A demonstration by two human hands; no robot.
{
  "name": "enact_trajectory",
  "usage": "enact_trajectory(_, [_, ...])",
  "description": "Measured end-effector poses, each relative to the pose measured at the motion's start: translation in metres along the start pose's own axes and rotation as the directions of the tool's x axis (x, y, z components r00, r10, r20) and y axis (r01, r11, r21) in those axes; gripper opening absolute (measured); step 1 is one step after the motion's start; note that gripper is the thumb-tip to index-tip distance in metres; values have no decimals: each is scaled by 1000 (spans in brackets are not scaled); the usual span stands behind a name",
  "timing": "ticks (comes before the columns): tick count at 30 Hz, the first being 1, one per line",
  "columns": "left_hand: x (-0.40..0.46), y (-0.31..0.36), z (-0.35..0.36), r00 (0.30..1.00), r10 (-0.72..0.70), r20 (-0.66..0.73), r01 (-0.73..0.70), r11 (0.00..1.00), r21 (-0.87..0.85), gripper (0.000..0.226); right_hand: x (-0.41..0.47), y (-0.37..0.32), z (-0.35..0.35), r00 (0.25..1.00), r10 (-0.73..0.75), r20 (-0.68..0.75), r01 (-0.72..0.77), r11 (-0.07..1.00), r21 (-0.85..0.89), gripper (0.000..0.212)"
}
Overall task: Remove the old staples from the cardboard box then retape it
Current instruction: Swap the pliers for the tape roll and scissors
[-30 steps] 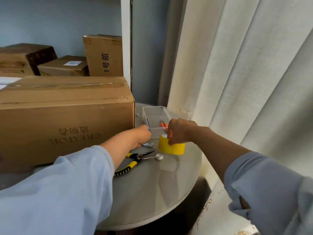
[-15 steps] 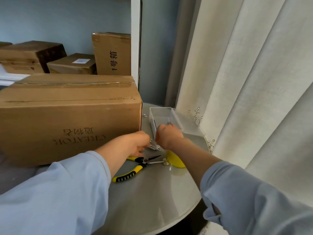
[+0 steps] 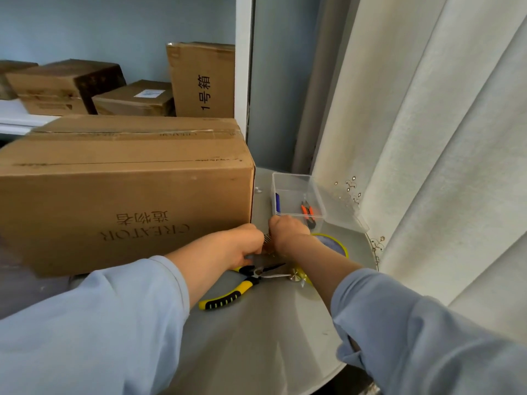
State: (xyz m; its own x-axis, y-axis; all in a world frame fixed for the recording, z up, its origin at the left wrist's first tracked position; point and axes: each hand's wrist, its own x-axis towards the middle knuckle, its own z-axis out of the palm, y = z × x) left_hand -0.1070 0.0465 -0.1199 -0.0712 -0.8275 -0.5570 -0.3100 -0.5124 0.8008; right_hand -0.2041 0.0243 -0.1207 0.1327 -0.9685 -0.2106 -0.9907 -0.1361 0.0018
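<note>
Fingers of left hand | right hand | pinching staples between

A single head-worn wide-angle view looks forward and steeply down from close above the round table, with both sleeved forearms entering from 6 o'clock. The cardboard box fills the 9 to 11 o'clock side, and the white curtain takes the 1 to 4 o'clock side. Straight edges bow toward the frame's borders.
</note>
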Motion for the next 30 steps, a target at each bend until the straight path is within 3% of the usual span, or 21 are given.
enact_trajectory(10, [6, -4, 1, 1000, -12, 8, 12, 996, -87, 37, 11, 1, -4, 996, 48, 82, -60, 986, 154, 67])
enact_trajectory(20, [15, -7, 7, 997, -72, 8, 72, 975, -209, 31, 17, 1, -1, 993, 92, 75, -110, 948, 297, 44])
enact_trajectory(24, [16, -4, 11, 997, -75, 2, 73, 969, -235, 29, 18, 0, -5, 986, 92, 142, -134, 938, 320, 54])
enact_trajectory(30, [12, -3, 10, 995, -95, 8, 93, 962, -256, 37, 21, -1, -9, 964, 67, 256, -157, 924, 349, 36])
